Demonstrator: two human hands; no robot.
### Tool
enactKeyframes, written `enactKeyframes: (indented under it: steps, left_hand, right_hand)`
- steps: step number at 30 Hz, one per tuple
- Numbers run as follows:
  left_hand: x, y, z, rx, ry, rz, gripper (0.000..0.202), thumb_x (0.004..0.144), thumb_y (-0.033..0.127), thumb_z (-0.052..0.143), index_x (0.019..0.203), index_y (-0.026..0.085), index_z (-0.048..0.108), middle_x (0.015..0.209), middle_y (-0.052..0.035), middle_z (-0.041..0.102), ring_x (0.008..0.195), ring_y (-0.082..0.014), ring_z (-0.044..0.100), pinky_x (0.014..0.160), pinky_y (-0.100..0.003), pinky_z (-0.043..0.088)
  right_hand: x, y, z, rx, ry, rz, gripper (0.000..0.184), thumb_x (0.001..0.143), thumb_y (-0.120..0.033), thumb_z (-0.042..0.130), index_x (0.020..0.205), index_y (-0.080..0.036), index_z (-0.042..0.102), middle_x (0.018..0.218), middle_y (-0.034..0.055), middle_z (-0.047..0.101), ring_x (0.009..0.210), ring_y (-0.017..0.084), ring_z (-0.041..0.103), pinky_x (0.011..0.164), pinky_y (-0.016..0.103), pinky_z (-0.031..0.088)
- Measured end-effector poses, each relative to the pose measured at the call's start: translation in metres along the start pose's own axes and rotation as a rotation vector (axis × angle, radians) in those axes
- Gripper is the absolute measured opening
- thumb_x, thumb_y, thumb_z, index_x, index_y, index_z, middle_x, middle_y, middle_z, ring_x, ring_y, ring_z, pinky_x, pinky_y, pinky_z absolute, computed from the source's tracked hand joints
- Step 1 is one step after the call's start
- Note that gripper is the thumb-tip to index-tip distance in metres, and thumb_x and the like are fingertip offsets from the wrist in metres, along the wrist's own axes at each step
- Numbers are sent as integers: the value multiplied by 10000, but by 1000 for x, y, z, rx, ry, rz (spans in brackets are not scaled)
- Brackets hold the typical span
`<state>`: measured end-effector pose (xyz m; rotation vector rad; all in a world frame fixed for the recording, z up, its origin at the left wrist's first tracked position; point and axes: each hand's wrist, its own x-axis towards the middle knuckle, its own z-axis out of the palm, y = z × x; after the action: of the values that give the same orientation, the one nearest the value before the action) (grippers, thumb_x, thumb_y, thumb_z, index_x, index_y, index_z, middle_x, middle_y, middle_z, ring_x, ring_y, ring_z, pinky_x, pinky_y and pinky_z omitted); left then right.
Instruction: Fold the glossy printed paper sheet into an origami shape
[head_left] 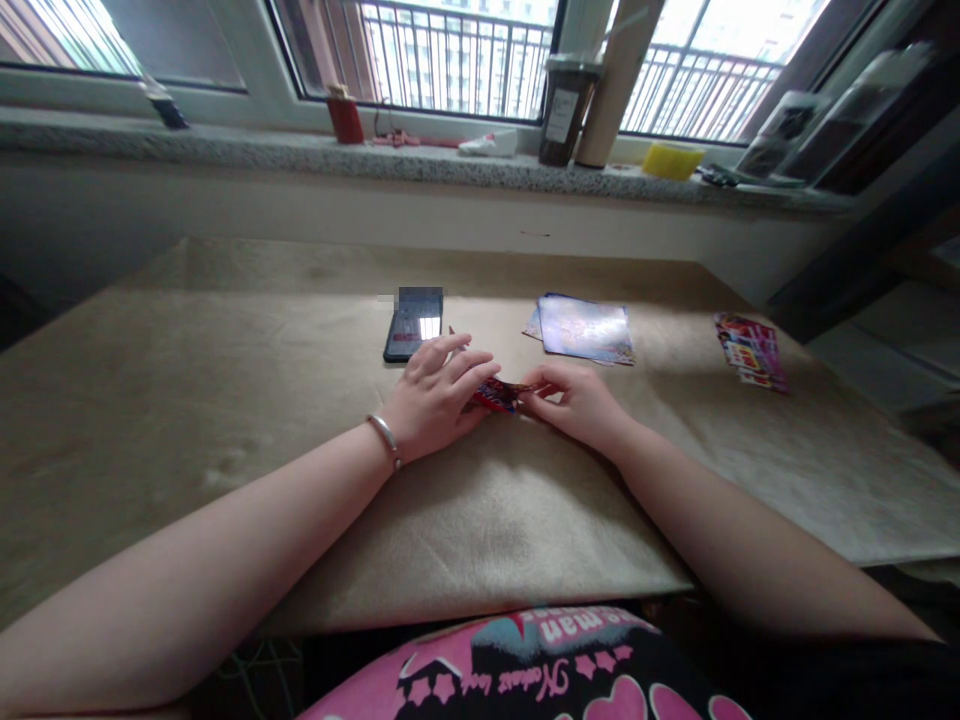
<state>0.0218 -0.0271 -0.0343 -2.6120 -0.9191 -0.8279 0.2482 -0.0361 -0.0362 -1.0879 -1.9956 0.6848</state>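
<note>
A small piece of red and blue printed paper lies on the tan table cover between my hands. My left hand rests over its left side, fingers stretched out and pressing down on it; a silver bangle is on that wrist. My right hand pinches the paper's right edge with closed fingers. Part of the paper is hidden under my left fingers.
A dark phone lies just beyond my left hand. A stack of shiny printed sheets sits behind my right hand, more colourful sheets at the far right. The windowsill holds a red cup, a dark jar and a yellow tub.
</note>
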Motion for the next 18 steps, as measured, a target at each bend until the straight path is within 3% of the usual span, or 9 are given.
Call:
enactKeyframes:
  steps: [9,18]
  left_hand:
    - [4,-1,-2,-14,37,9,162,844,298,582,985,235,630,1030,-12,677,1153,-246,518,1087,-488,313]
    - [7,-4,-4,-90,79,10,69,853,291,589,857,249,644,922,6,696,1041,-202,585,1039,-450,343]
  right_hand:
    - [-1,-5,-3,-83,35,-205,132,841,-251,590,836,-216,718,831,36,678,728,132,619,632,250,520]
    - [-4,-13,-4,-83,20,-213,146,840,-258,596,946,-227,691,872,35,686,784,142,615,682,278,523]
